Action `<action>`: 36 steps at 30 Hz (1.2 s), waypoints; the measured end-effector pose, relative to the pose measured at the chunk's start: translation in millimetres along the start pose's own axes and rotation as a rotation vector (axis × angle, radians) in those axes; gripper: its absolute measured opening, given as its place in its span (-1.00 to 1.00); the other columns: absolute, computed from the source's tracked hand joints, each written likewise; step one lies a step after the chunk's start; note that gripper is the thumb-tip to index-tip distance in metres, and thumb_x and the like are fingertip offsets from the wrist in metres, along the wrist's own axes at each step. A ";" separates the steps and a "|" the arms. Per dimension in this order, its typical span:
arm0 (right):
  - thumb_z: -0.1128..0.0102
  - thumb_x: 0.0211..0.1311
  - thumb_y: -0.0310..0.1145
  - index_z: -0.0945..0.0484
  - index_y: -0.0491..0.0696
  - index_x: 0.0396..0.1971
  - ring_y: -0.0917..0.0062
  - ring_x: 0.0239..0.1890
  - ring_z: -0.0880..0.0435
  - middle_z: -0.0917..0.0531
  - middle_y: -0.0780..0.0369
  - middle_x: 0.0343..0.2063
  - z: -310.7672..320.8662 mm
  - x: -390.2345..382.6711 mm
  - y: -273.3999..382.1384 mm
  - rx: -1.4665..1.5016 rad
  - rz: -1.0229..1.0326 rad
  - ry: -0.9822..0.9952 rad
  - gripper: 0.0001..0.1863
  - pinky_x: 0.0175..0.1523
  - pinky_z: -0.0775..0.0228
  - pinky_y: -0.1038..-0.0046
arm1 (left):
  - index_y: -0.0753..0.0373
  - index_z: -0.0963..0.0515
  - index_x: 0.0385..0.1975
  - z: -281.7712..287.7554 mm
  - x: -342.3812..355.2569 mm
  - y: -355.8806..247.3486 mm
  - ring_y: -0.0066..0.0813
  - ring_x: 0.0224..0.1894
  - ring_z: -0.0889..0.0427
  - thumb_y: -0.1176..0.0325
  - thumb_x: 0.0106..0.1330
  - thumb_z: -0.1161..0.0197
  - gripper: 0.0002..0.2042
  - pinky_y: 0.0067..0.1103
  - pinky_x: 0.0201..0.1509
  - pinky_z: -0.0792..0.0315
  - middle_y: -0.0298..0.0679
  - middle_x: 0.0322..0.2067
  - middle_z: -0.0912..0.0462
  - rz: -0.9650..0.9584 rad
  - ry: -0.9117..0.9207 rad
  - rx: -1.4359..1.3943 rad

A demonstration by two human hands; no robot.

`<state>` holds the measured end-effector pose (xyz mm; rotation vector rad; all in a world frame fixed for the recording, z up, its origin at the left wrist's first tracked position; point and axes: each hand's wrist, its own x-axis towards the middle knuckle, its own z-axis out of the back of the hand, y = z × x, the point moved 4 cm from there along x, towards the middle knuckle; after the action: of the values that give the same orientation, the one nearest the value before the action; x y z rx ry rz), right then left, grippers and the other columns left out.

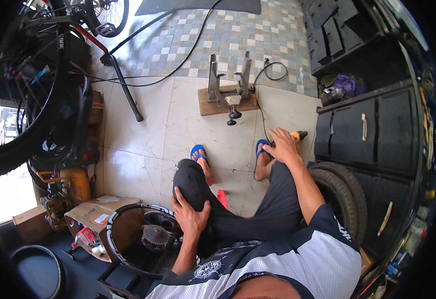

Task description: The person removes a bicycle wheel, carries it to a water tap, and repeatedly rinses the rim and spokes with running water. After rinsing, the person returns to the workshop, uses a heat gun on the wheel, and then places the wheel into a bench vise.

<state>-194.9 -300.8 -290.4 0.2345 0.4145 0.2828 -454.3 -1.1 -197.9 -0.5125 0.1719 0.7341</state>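
Observation:
My left hand (pixel 190 215) lies on my left thigh just above the knee, its fingers spread and nothing in it. Close to that hand, on its left, a black bicycle rim (pixel 111 242) with white markings leans over a cardboard box. My right hand (pixel 283 147) is held out over my right knee and foot, fingers stretched and apart, with no object visible in it. Just beyond it a yellow-and-black power tool (pixel 297 135) lies on the floor, partly hidden by the hand. In front of my feet stands a metal wheel truing stand (pixel 230 92) on a wooden board (pixel 210 110).
A bicycle wheel (pixel 58 89) and a repair stand's leg (pixel 126 94) occupy the left. Black drawers (pixel 350 129) line the right, with tyres (pixel 350 192) leaning below. A cable (pixel 190 55) crosses the tiled floor. Cardboard boxes (pixel 78 214) sit at lower left.

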 end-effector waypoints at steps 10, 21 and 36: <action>-0.46 -0.02 0.27 0.22 -0.20 0.54 0.00 0.54 -0.04 -0.04 -0.18 0.49 3.9 -174.9 -62.6 0.601 -0.174 -0.135 0.38 0.55 -0.02 0.20 | 0.17 0.20 0.55 -24.3 -46.1 7.8 0.51 0.44 -0.04 -0.21 0.11 -0.43 0.17 0.17 0.40 -0.08 0.47 0.39 -0.01 -0.045 0.015 0.006; -0.50 -0.05 0.34 0.07 -0.01 0.57 0.30 0.46 -0.27 -0.32 0.03 0.41 -12.2 -215.3 -113.9 0.957 -0.061 0.207 0.32 0.49 -0.09 0.39 | 0.31 -0.24 0.43 5.1 -6.6 -109.8 0.29 0.46 -0.13 -0.29 0.27 -0.24 -0.09 -0.11 0.48 -0.14 0.35 0.40 -0.16 -0.415 0.044 -0.164; -0.19 0.25 -0.25 -0.73 0.00 -0.25 0.17 -0.18 -0.76 -0.78 0.12 -0.32 -169.4 206.7 -29.0 0.694 -0.142 -0.095 -0.78 -0.07 -0.57 0.24 | 0.67 0.12 0.43 -205.5 279.4 -206.7 0.20 0.54 0.02 -0.61 0.16 0.05 0.29 -0.30 0.59 0.11 0.37 0.45 -0.03 0.105 0.146 -0.352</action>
<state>-79.4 -234.5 -523.9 0.8904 0.4212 -0.0227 -103.4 -67.6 -386.4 -0.8983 0.2077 0.8345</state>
